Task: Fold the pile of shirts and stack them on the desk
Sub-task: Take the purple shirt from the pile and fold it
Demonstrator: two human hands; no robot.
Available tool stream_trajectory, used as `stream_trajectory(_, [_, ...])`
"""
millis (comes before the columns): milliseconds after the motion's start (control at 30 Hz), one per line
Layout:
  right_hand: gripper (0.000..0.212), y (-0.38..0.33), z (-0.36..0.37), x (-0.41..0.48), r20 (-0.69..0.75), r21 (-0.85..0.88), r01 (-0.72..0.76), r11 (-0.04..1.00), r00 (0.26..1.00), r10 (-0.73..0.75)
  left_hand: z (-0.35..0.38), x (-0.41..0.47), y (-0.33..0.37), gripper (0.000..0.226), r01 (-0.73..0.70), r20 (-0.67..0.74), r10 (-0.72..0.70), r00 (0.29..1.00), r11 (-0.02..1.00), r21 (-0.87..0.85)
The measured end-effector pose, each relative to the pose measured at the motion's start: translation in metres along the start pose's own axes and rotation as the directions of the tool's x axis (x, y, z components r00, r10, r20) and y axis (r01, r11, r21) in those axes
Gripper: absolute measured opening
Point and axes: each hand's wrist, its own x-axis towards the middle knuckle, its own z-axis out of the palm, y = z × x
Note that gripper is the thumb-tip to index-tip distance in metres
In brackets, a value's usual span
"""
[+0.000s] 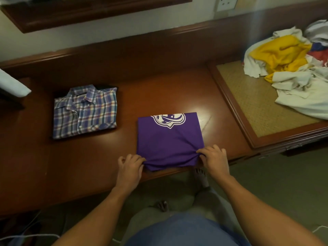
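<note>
**Inspector:** Which item is in hand, and where does it lie?

**Assessor:** A purple shirt point(169, 142) with a white emblem. It lies flat at lower centre of the frame, reaching the near edge of the surface point(159, 89). It is already reduced to a compact rectangle.

**Inspector:** State of the hands?

**Assessor:** The left hand point(130, 167) pinches the near left corner and the right hand point(215, 159) pinches the near right corner. The fingers point(204, 153) of both are curled onto the cloth, and the fabric puckers at each grip.

**Inspector:** Other items?

**Assessor:** A folded plaid shirt point(85, 111) sits at centre left, well apart from the purple one. The pile of unfolded shirts point(291, 68), white, yellow and red, is heaped at upper right on a woven-topped section point(257, 107) beside the surface.

**Inspector:** Which step is this?

**Assessor:** In my judgement, the closing stage on the purple shirt: either a last fold or the lift for stacking. I cannot tell which. The task overall is early, with one shirt done and a large pile waiting.

**Inspector:** What does the next move call for?

**Assessor:** Both corners should be raised level so the folded layers do not slide apart. If a last fold is intended, the near edge goes squarely over to the far edge. The shirt then travels toward the left of the frame and is set edge to edge on the plaid shirt.
</note>
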Motion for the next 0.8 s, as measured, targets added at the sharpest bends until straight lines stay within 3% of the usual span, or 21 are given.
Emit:
stream_trajectory(200, [0.021, -0.003, -0.022, -0.016, 0.109, 0.165, -0.062, 0.984, 0.993, 0.045, -0.027, -0.014, -0.011, 0.023, 0.144, -0.005, -0.148, 0.989, 0.968, -0.204])
stream_trajectory(400, [0.019, -0.026, -0.073, -0.026, 0.13, 0.255, -0.128, 0.958, 0.987, 0.098, -0.084, -0.005, -0.02, 0.018, 0.122, 0.061, -0.11, 0.992, 0.958, -0.261])
stream_trajectory(600, [0.013, -0.047, -0.132, -0.008, 0.118, 0.404, -0.162, 0.9, 0.985, 0.124, -0.154, 0.032, -0.028, 0.009, 0.223, 0.265, -0.105, 0.959, 0.857, -0.464])
stream_trajectory(800, [0.011, -0.059, -0.165, 0.046, 0.257, 0.467, -0.236, 0.852, 0.958, 0.124, -0.192, 0.094, -0.034, 0.013, 0.251, 0.37, -0.056, 0.927, 0.826, -0.505])
